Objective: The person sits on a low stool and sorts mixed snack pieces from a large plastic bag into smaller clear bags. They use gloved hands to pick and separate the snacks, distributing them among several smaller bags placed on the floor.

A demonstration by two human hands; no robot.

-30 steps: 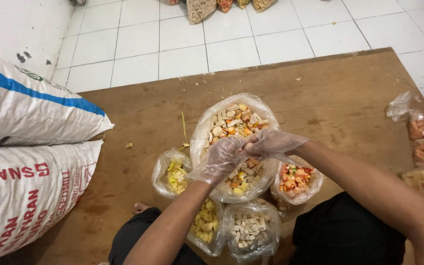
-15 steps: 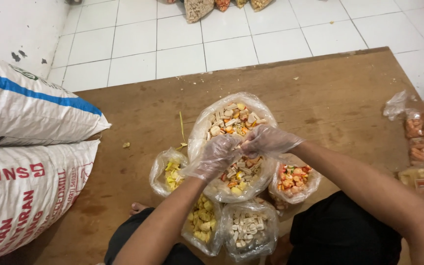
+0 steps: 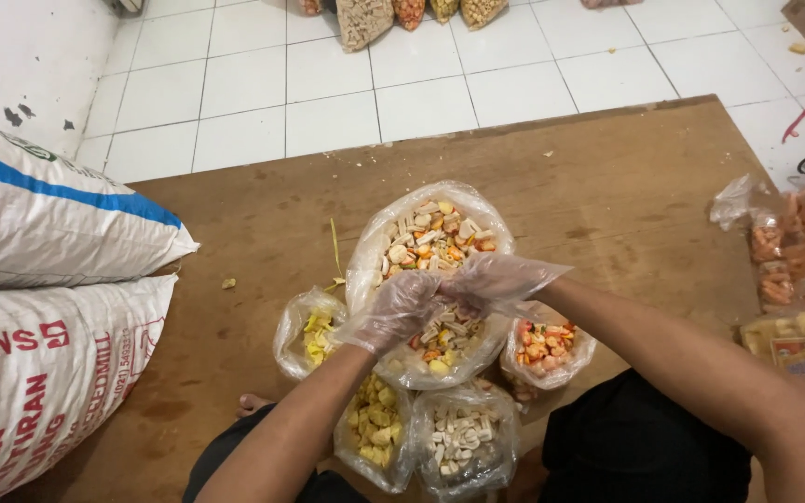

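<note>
Both gloved hands are met over the big mixed-snack bag (image 3: 430, 279).
Left hand (image 3: 401, 307) and right hand (image 3: 498, 277) are closed together, fingertips touching; what is pinched cannot be told. The bag lies open directly beneath them on the wooden board (image 3: 607, 196), ringed by four smaller bags.

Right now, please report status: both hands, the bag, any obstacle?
Left hand, right hand: thin plastic gloves, meeting over large clear plastic bag of mixed crackers. Four smaller clear bags crowd its near side.

One head camera looks steeply down, close over the wooden board (image 3: 607, 196), facing twelve o'clock toward the tiled floor (image 3: 328, 84).
</note>
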